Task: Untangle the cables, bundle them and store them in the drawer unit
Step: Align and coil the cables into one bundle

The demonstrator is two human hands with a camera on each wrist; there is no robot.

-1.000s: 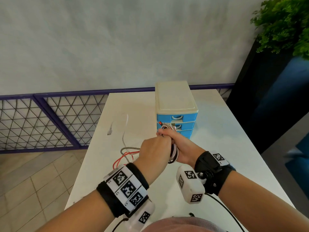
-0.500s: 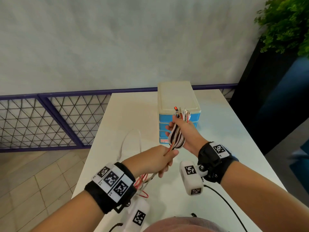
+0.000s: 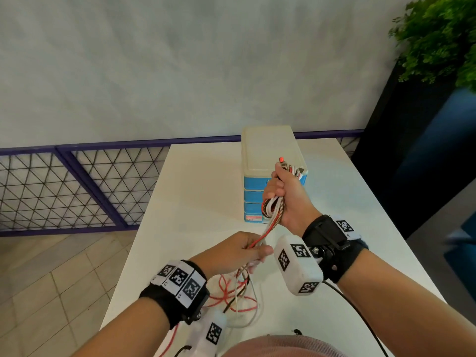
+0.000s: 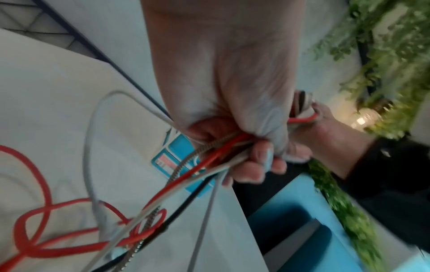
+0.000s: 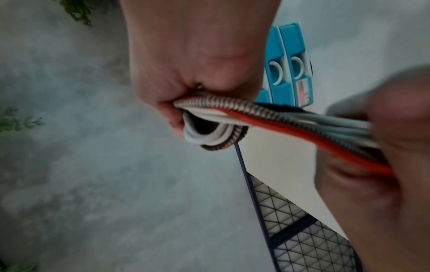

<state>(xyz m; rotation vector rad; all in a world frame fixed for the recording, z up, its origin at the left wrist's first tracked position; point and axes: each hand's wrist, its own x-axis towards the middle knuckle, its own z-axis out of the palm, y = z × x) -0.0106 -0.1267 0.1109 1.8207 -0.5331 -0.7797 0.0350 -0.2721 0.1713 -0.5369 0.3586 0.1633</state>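
White bench (image 3: 195, 191) against grey wall (image 3: 180, 60), purple mesh railing (image 3: 77, 186) at 9 o'clock. Drawer unit (image 3: 268, 150) at 12 o'clock, drawers closed. Right hand (image 3: 286, 199) raised before unit, fingers (image 5: 177, 119) clenched round coiled cables (image 3: 274, 206). Left hand (image 3: 231, 251) at 6 o'clock, fingers (image 4: 251, 169) pinching trailing strands; loose red (image 4: 35, 184) and grey loops on bench beneath.
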